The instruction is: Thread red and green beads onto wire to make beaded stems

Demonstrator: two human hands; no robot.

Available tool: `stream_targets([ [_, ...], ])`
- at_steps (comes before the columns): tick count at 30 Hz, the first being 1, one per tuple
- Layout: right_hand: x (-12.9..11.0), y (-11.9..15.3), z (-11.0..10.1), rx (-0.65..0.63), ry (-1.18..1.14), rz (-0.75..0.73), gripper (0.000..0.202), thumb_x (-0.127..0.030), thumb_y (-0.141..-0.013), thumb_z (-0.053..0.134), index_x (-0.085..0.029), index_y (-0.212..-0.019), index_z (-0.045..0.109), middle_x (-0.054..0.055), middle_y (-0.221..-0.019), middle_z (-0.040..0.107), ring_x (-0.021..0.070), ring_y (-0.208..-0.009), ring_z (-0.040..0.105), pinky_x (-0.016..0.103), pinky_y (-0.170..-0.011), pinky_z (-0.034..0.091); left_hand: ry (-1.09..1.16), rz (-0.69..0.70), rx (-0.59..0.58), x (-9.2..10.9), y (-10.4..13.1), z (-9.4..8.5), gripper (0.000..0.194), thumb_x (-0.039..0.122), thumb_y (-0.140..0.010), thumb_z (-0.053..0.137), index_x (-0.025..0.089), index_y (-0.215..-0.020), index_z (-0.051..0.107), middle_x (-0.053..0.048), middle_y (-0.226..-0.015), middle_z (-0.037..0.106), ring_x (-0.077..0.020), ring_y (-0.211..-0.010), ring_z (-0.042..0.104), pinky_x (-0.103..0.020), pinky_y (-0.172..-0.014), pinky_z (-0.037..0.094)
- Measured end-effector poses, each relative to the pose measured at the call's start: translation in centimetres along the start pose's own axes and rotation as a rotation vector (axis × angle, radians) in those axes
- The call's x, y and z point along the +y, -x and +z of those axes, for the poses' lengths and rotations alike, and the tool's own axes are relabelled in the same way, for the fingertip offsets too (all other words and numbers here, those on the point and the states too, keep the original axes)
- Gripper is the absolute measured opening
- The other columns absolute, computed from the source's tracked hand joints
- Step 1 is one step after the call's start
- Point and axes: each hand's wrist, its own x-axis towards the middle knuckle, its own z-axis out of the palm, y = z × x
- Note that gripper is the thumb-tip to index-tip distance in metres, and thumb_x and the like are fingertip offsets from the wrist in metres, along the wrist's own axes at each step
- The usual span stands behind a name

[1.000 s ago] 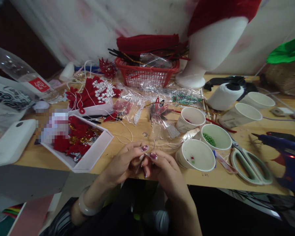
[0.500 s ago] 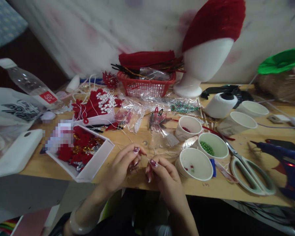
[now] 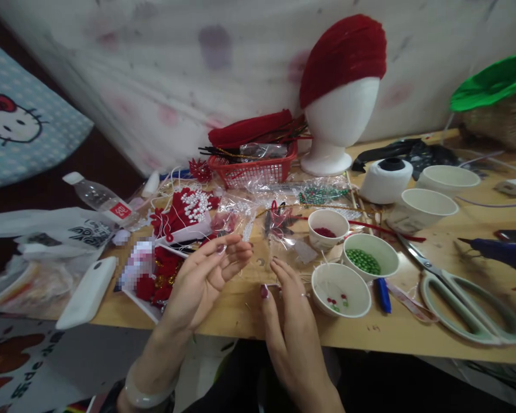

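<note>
My left hand [image 3: 206, 281] is raised over the front of the table, palm turned inward and fingers apart, with nothing visible in it. To its right, my right hand [image 3: 290, 312] hovers near the table's front edge, thumb and fingers spread, holding nothing that I can see. Just right of it stands a paper cup [image 3: 341, 287] with a few red and green beads and thin thread at its rim. Behind are a cup of green beads [image 3: 370, 256] and a cup of red beads [image 3: 328, 228]. A box of red flowers [image 3: 159, 275] is partly hidden by my left hand.
Large scissors [image 3: 468, 304], a blue marker [image 3: 382, 295] and a blue glue gun [image 3: 499, 252] lie on the right. Behind stand a thread spool [image 3: 386, 180], a red basket [image 3: 255, 169] and a foam head [image 3: 339, 126]. A bottle [image 3: 103, 201] and a white phone [image 3: 88, 292] are on the left.
My hands have moved apart and opened from their pinch near each other. My left hand has risen toward the upper left. The camera view has shifted.
</note>
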Motion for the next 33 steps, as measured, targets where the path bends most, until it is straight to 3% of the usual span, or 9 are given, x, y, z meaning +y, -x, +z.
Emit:
stream_targets([
  [2, -0.3, 0.2, 0.0, -0.006, -0.079, 0.007, 0.042, -0.03, -0.099, 0.047, -0.02, -0.14, 0.044, 0.012, -0.148, 0.05, 0.0244, -0.139, 0.044, 0.044, -0.113, 0.04, 0.054, -0.106, -0.092, 0.6, 0.4, 0.4, 0.027, 0.007, -0.088, 0.051, 0.01, -0.1, 0.076, -0.012, -0.097, 0.079, -0.0176, -0.092, 0.074, -0.025, -0.087, 0.059],
  [5, -0.8, 0.2, -0.3, -0.108, -0.321, 0.103, 0.04, -0.036, -0.102, 0.044, -0.03, -0.141, 0.043, 0.006, -0.146, 0.053, 0.0202, -0.135, 0.049, 0.038, -0.11, 0.043, 0.098, -0.243, -0.232, 0.9, 0.9, 0.7, 0.031, 0.008, -0.089, 0.048, 0.007, -0.103, 0.075, -0.013, -0.1, 0.079, -0.0191, -0.094, 0.074, -0.026, -0.088, 0.059],
  [8, -1.2, 0.0, -0.6, -0.169, -0.475, 0.123, 0.032, -0.041, -0.104, 0.038, -0.031, -0.132, 0.05, 0.003, -0.133, 0.062, 0.0172, -0.124, 0.058, 0.029, -0.101, 0.049, 0.111, -0.375, -0.337, 0.7, 1.1, 1.0, 0.032, 0.012, -0.091, 0.048, 0.007, -0.109, 0.074, -0.013, -0.104, 0.078, -0.0192, -0.097, 0.073, -0.026, -0.089, 0.058],
  [10, -1.2, -0.1, -0.8, -0.171, -0.472, 0.13, 0.029, -0.042, -0.104, 0.036, -0.027, -0.12, 0.056, 0.003, -0.117, 0.068, 0.0159, -0.106, 0.065, 0.025, -0.088, 0.052, 0.093, -0.433, -0.366, 0.6, 1.1, 1.1, 0.031, 0.015, -0.091, 0.05, 0.007, -0.11, 0.074, -0.013, -0.104, 0.078, -0.0187, -0.097, 0.073, -0.026, -0.09, 0.058],
  [15, -0.5, -0.1, -0.8, -0.108, -0.312, 0.086, 0.023, -0.034, -0.104, 0.037, -0.022, -0.097, 0.055, 0.001, -0.086, 0.068, 0.0144, -0.073, 0.062, 0.024, -0.066, 0.047, -0.079, -0.395, -0.324, 1.2, 0.9, 0.8, 0.025, 0.015, -0.088, 0.062, 0.012, -0.109, 0.074, -0.01, -0.104, 0.078, -0.0169, -0.097, 0.073, -0.023, -0.09, 0.058],
  [20, 0.0, -0.4, -0.9, -0.006, -0.194, -0.009, 0.017, -0.023, -0.101, 0.041, -0.023, -0.087, 0.051, -0.002, -0.075, 0.06, 0.0134, -0.065, 0.057, 0.023, -0.061, 0.043, -0.416, -0.161, -0.167, 1.0, 0.5, 0.0, 0.021, 0.014, -0.081, 0.074, 0.019, -0.102, 0.076, -0.004, -0.097, 0.079, -0.0136, -0.091, 0.074, -0.02, -0.085, 0.058],
  [24, -0.2, -0.5, -1.1, 0.038, -0.206, -0.041, 0.015, -0.02, -0.101, 0.043, -0.023, -0.09, 0.053, -0.003, -0.075, 0.058, 0.0121, -0.066, 0.055, 0.021, -0.062, 0.044, -0.621, -0.029, -0.047, 0.7, 0.4, -0.2, 0.021, 0.027, -0.081, 0.075, 0.019, -0.102, 0.074, -0.006, -0.103, 0.077, -0.0138, -0.081, 0.072, -0.022, -0.072, 0.06],
  [29, -0.4, -0.4, -1.1, 0.032, -0.261, -0.058, 0.014, -0.018, -0.1, 0.044, -0.023, -0.091, 0.054, -0.003, -0.077, 0.059, 0.0118, -0.068, 0.057, 0.021, -0.064, 0.046, -0.613, -0.235, -0.116, 0.0, 0.5, 0.2, 0.044, 0.053, -0.082, 0.068, 0.014, -0.102, 0.071, -0.011, -0.099, 0.073, -0.0163, -0.073, 0.07, -0.027, -0.063, 0.06],
  [33, -0.3, -0.3, -1.1, -0.018, -0.309, -0.044, 0.014, -0.018, -0.101, 0.043, -0.023, -0.093, 0.055, 0.0, -0.081, 0.064, 0.0131, -0.07, 0.061, 0.023, -0.066, 0.049, -0.462, -0.35, -0.158, -1.4, 0.6, 0.6, 0.047, 0.059, -0.077, 0.07, 0.013, -0.084, 0.065, -0.006, -0.077, 0.068, -0.0115, -0.059, 0.063, -0.023, -0.054, 0.054],
])
